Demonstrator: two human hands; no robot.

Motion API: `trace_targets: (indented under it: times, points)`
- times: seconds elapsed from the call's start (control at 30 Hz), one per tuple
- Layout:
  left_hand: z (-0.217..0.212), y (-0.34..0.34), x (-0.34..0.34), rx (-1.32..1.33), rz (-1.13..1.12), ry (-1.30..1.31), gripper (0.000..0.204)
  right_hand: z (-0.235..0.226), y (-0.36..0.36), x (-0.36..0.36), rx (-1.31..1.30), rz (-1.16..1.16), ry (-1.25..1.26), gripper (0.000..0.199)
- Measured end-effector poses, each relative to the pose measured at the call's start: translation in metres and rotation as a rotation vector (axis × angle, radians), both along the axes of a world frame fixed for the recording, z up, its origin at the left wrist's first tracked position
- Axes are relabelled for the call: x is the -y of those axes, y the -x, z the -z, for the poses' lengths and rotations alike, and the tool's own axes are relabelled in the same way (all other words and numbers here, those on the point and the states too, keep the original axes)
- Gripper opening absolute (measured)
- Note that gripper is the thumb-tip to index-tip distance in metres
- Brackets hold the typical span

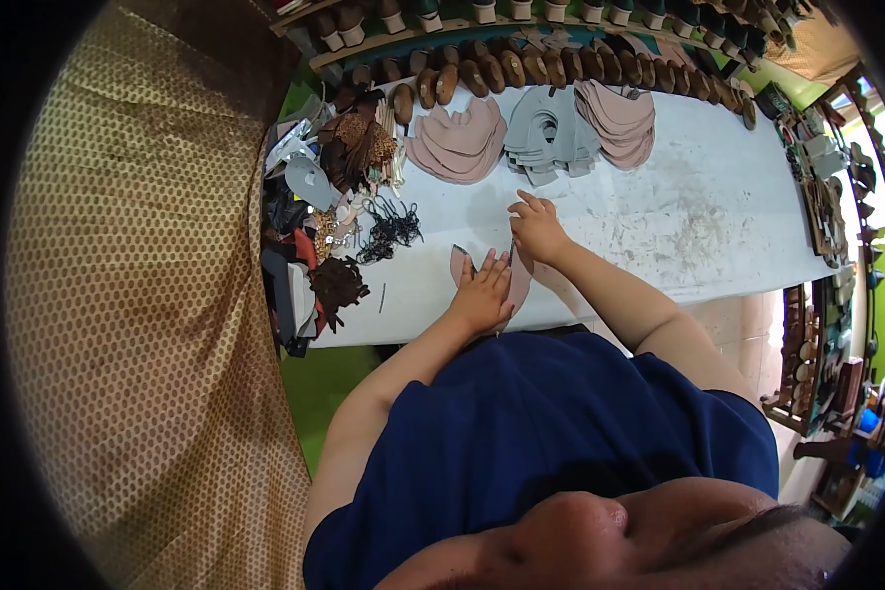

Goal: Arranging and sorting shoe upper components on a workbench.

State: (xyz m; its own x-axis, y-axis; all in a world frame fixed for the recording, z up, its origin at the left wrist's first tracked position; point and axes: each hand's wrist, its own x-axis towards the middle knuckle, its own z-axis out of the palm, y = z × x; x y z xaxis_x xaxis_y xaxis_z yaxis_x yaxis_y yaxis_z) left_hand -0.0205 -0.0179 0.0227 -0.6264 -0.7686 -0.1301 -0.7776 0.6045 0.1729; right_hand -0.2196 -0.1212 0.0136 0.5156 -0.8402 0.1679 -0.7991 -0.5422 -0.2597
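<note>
A curved pink shoe-upper piece [522, 282] lies near the front edge of the white table, with a dark strip [510, 255] along part of its inner edge. My left hand [483, 294] rests flat on the piece, fingers stretched and slightly apart. Just beyond and to the right, my right hand [540, 229] is at the far end of the piece, its fingers apart and loosely bent; I make out nothing held in them. The underside of that hand is hidden.
Stacks of pink pieces [457, 146] and grey pieces [551, 138] lie farther back, before rows of brown shoe lasts [512, 69]. Black cords [390, 229] and piled scraps [336, 287] cover the left side. A patterned curtain [147, 295] hangs left; shelves [806, 364] stand right.
</note>
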Motion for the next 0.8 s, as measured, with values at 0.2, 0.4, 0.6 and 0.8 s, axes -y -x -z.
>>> trace_targets:
  times: [0.2,0.4,0.6,0.8]
  points:
    - [0.001,-0.002,0.005,-0.004,0.060,0.032,0.067,0.006,-0.004,0.004,-0.003,-0.003,0.034,0.012]
    - [-0.007,0.002,0.009,0.010,0.047,-0.046,0.065,0.005,-0.003,0.004,-0.022,-0.005,0.046,0.017]
    - [-0.007,0.001,0.015,-0.071,-0.044,-0.160,0.072,0.000,0.003,0.004,-0.003,0.061,-0.087,0.010]
    - [-0.006,0.001,0.016,-0.092,-0.084,-0.172,0.075,0.002,0.002,0.007,-0.007,0.154,-0.251,0.012]
